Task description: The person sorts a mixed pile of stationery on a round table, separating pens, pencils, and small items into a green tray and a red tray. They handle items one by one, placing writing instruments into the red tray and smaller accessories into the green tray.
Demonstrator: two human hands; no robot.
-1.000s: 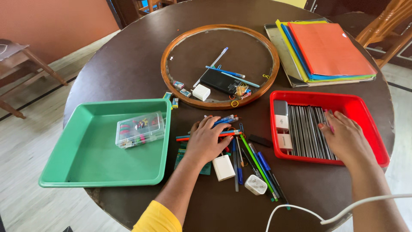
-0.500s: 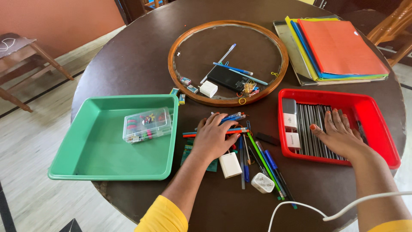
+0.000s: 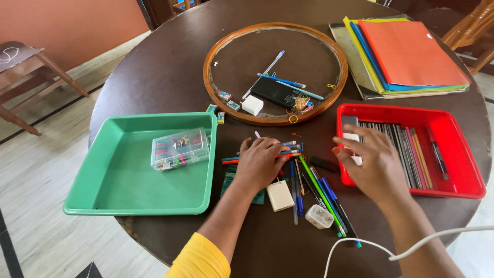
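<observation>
Head view, left hand: left hand (image 3: 262, 163) lying flat on the pile of pens (image 3: 303, 177) in the middle of the table (image 3: 154, 77), fingers (image 3: 267, 146) spread a little and pressed down on the pens, not closed round any one of them.
Head view, right hand: right hand (image 3: 373, 164) up in the air over the near left corner of the red tray (image 3: 465, 188), fingers wide apart, holding nothing; a bit blurred.
Head view, pens: many loose on the table between the two trays, blue, green, orange and black, lying every which way; some under the left hand.
Head view, white blocks: one square white charger (image 3: 280, 195) just beside the left wrist, one white plug (image 3: 319, 216) near the table edge, both among the pens.
Head view, red tray: a neat row of dark and pink sticks (image 3: 399, 149) side by side, plus white blocks at the left end, partly hidden by the right hand.
Head view, green tray (image 3: 118, 190): only a clear small box (image 3: 180, 148) of tiny coloured bits inside.
Head view, round wooden frame (image 3: 275, 72): more pens, a black flat thing, a white cube and small bits inside the ring.
Head view, folders (image 3: 406, 54): stacked at the far right, orange on top.
Head view, white cable (image 3: 411, 247): curling over the near table edge.
How far: looks partly sorted. Red tray well filled in rows; big pile left on the table and more left in the ring.
</observation>
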